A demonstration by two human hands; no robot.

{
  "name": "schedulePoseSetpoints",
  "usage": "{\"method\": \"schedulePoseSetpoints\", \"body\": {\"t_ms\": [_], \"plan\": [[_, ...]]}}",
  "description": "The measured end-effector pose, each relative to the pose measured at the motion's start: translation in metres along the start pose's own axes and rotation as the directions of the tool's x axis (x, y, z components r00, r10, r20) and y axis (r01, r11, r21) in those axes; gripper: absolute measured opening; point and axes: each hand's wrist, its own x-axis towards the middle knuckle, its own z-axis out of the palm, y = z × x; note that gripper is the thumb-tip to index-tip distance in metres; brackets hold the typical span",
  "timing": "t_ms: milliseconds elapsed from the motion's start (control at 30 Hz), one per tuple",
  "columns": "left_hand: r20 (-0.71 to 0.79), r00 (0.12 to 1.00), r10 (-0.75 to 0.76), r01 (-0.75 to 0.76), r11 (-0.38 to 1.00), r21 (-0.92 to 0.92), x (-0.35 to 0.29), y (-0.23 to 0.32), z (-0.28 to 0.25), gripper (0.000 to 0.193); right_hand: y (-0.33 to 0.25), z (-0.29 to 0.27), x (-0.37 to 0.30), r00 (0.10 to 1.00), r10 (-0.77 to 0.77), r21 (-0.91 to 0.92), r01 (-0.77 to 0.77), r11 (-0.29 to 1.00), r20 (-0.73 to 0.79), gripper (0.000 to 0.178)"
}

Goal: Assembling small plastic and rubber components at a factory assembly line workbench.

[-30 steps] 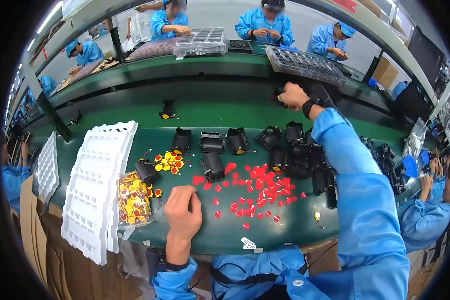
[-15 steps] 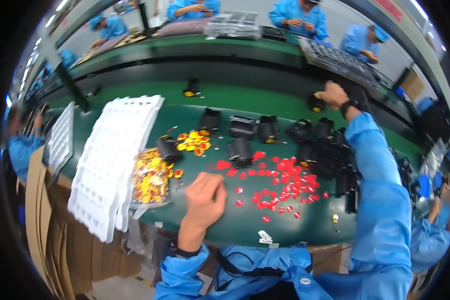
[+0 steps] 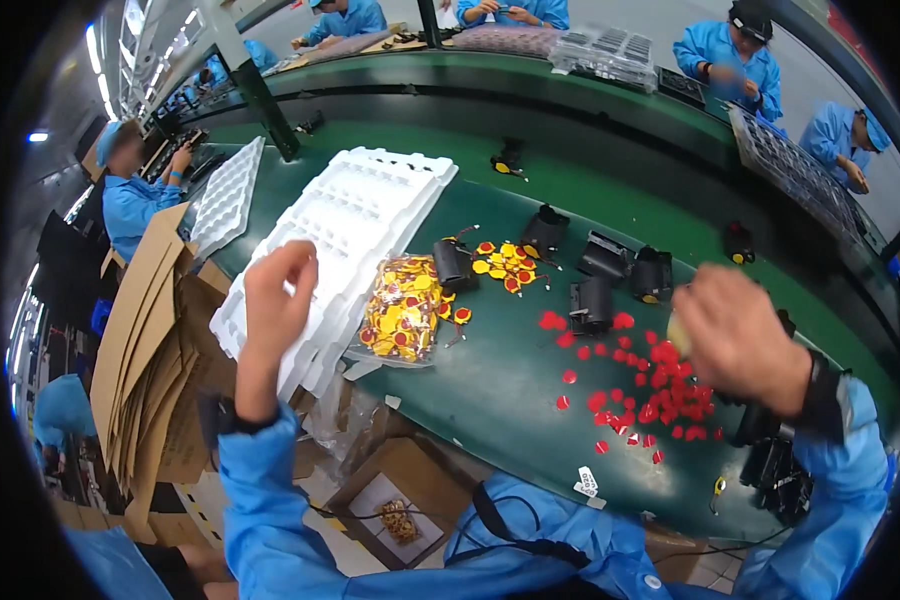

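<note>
**Green table (image 3: 470,400) in a busy workroom, both hands hovering above the parts**

Co-workers (image 3: 342,18) in blue are sitting along the top of the frame, and cardboard sheets (image 3: 135,380) are leaning at the left. At left of centre, the left hand (image 3: 275,300) is hanging before the white trays (image 3: 342,230), its fingers curling loosely with nothing visible in them. At right, the right hand (image 3: 735,325) is hovering above the red discs (image 3: 670,385), its fingers bending downward. A pale patch is showing beside its fingertips, but blur is hiding whether the grip is closing on anything.

The step in hand is looking like an in-between one, both hands hanging clear of the table; the red discs, lying scattered right of centre, would be calling for a fine fingertip pinch.

The discs are looking thin, flat and smooth. The trays are showing moulded, stiff-looking pockets. A clear, crinkled bag (image 3: 402,310) is bulging with yellow-and-red discs near the centre; loose wired ones (image 3: 508,265) are lying beside it. Boxy black cases (image 3: 590,305) of hard-looking plastic are standing around the red scatter.
</note>
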Motion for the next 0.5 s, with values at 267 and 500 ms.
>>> {"method": "schedulePoseSetpoints", "body": {"t_ms": [267,500], "plan": [[0.208,0.954,-0.217,0.165,0.956,0.241,0.05,-0.134,0.033,0.041,-0.034,-0.038,-0.011,0.992,-0.098,0.225,0.076,0.971,0.085,0.045],[0.416,0.904,-0.101,-0.063,0.93,0.362,0.08,-0.128,0.111,0.051,-0.044,-0.063,-0.027,0.985,0.002,0.228,-0.042,0.973,0.171,0.051]]}}
